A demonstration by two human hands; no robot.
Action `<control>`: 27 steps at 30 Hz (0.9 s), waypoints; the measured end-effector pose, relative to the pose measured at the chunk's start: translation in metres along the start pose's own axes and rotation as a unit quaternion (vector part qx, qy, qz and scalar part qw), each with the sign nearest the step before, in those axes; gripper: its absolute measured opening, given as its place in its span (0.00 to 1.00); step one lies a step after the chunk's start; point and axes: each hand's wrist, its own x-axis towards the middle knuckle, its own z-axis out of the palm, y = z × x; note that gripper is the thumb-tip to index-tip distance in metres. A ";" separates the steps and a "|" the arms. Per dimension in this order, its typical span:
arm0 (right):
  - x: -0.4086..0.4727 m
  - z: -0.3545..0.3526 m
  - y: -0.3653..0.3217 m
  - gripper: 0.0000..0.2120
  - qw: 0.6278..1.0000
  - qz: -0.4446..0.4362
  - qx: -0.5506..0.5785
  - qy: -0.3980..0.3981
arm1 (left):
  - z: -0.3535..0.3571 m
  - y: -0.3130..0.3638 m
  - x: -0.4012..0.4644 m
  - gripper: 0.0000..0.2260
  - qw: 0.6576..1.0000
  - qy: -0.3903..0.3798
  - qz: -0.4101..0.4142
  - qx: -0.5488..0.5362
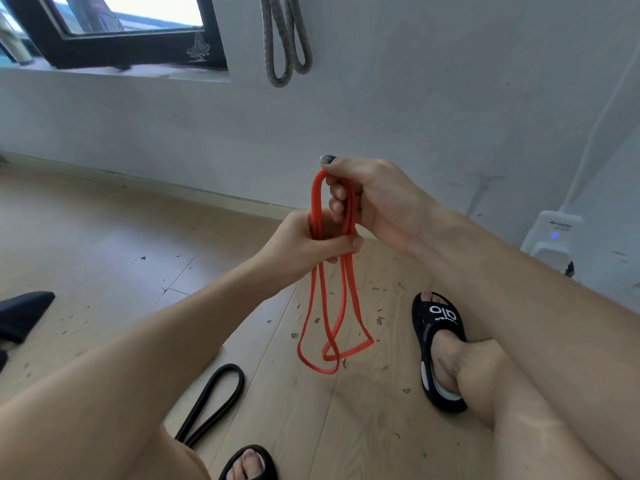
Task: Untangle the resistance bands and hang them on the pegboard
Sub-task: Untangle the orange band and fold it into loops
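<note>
A red resistance band [332,306] hangs in several loops between both hands, its lower loops crossing just above the wooden floor. My right hand [374,202] grips the top of the loops, thumb up. Just below it, my left hand [311,244] closes around the same strands. A black resistance band [214,400] lies folded on the floor below my left forearm. A grey patterned band [285,39] hangs on the white wall above. No pegboard is visible.
My feet in black slippers rest on the floor, one on the right [438,351] and one at the bottom edge [249,462]. A white power device [550,237] with a blue light sits by the wall. A dark window frame [114,46] is at upper left.
</note>
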 end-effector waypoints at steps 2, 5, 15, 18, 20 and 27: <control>0.000 -0.003 -0.003 0.09 1.000 0.000 0.028 0.006 | -0.004 0.002 0.000 0.07 1.000 0.002 0.002 0.002; 0.000 -0.009 -0.008 0.12 0.998 0.004 0.060 0.028 | -0.014 0.005 0.002 0.06 0.998 -0.001 0.021 0.056; 0.000 -0.023 -0.002 0.08 0.994 0.022 0.068 0.078 | -0.044 0.003 -0.002 0.07 0.993 0.007 0.031 0.109; 0.001 -0.026 0.003 0.07 0.994 0.041 0.061 0.083 | -0.046 0.005 -0.002 0.07 0.987 0.000 0.038 0.158; 0.001 -0.026 0.005 0.05 0.994 0.058 0.058 0.074 | -0.047 0.004 -0.002 0.05 0.985 -0.001 0.038 0.168; 0.001 -0.028 0.006 0.03 0.988 0.114 0.081 0.062 | -0.051 0.009 -0.004 0.07 0.968 -0.004 0.061 0.245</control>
